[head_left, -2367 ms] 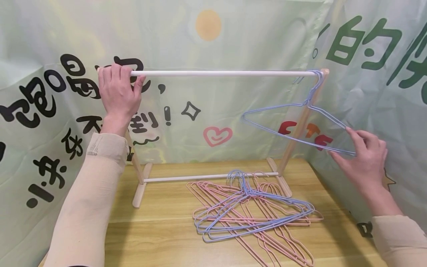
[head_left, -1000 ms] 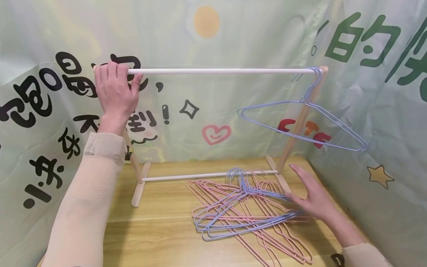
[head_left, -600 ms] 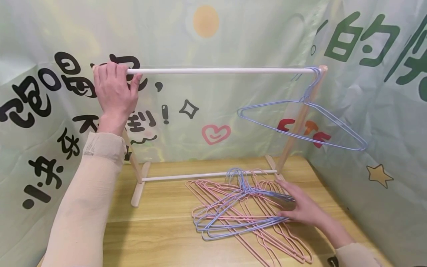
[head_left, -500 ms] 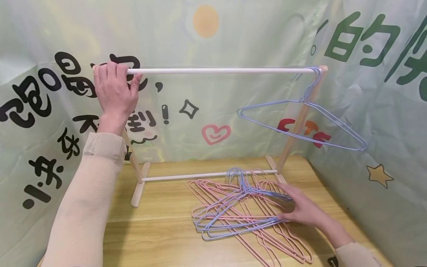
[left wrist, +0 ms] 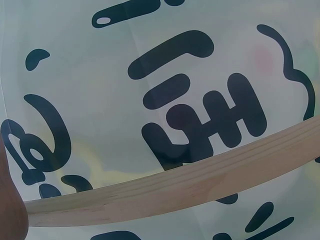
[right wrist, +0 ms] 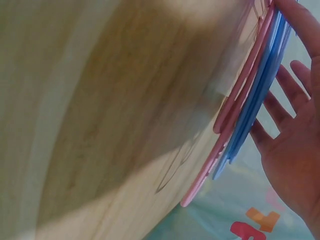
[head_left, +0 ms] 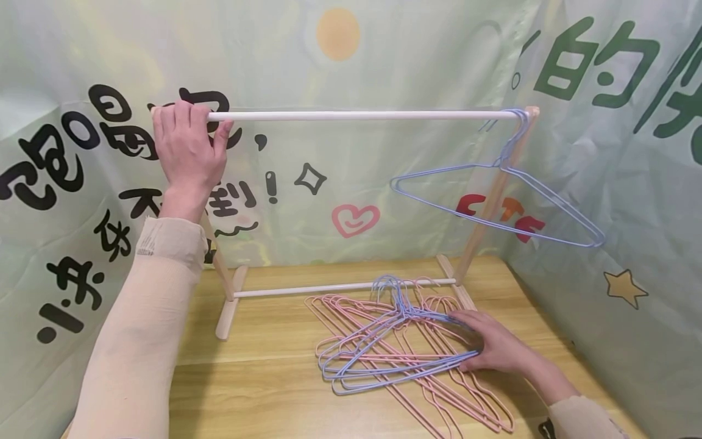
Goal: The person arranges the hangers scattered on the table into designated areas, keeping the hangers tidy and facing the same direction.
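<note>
In the head view my left hand (head_left: 189, 149) grips the top rail of a small clothes rack (head_left: 351, 115) at its left end. My right hand (head_left: 496, 344) reaches over the right corners of several blue wire hangers (head_left: 378, 366), lying on pink ones. In the right wrist view its fingers (right wrist: 286, 95) are spread and fairly straight beside the stacked blue hangers (right wrist: 262, 85), the thumb at their edge. Whether it bears on them cannot be told. Blue hangers (head_left: 496, 225) hang at the rail's right end. The left wrist view shows mainly a wooden rack post (left wrist: 175, 185).
Pink wire hangers (head_left: 477, 402) lie criss-crossed beneath the blue ones on the wooden table (head_left: 247, 390). The rack's lower white bar (head_left: 307, 290) runs behind the pile, and its wooden foot (head_left: 226, 320) stands at left. Printed cloth (head_left: 274, 55) encloses the back and sides.
My right hand has left the hanging blue hangers and come down to the right corners of the blue pile. Just now its fingers have lowered slightly. My left hand stays on the rail.
</note>
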Demonstrator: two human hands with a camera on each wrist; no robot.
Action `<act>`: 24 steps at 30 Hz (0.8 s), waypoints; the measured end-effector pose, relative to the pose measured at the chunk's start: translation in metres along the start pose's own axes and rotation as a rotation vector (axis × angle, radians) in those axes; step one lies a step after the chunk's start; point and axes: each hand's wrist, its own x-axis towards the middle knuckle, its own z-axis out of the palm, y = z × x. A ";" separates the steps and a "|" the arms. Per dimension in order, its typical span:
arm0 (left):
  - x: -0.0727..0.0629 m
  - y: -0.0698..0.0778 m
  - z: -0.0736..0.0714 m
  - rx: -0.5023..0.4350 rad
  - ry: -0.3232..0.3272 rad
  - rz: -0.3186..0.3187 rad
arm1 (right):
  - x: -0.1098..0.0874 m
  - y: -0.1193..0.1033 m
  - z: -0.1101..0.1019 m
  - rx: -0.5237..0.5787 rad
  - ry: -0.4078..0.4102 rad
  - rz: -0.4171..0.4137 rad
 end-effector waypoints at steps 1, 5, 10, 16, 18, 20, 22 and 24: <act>0.000 0.000 0.000 -0.001 0.000 0.000 | 0.000 0.000 0.000 -0.002 0.002 0.000; 0.000 0.000 0.000 -0.005 0.001 0.000 | 0.000 -0.001 0.000 -0.029 0.008 0.007; 0.000 0.000 0.000 -0.006 0.001 0.000 | -0.001 -0.003 0.000 -0.041 0.012 0.016; 0.001 0.001 -0.001 -0.005 0.003 0.004 | 0.000 -0.004 0.000 -0.039 0.009 0.012; 0.001 0.000 -0.001 -0.002 0.003 0.005 | 0.000 -0.004 0.000 -0.043 0.001 0.017; 0.000 0.000 -0.001 0.000 0.001 0.005 | 0.001 -0.004 0.000 -0.050 -0.008 0.023; 0.000 0.001 -0.001 -0.001 0.001 0.004 | 0.001 -0.005 -0.001 -0.052 -0.019 0.032; 0.000 0.001 -0.001 -0.002 0.001 0.002 | 0.001 -0.006 -0.002 -0.053 -0.037 0.050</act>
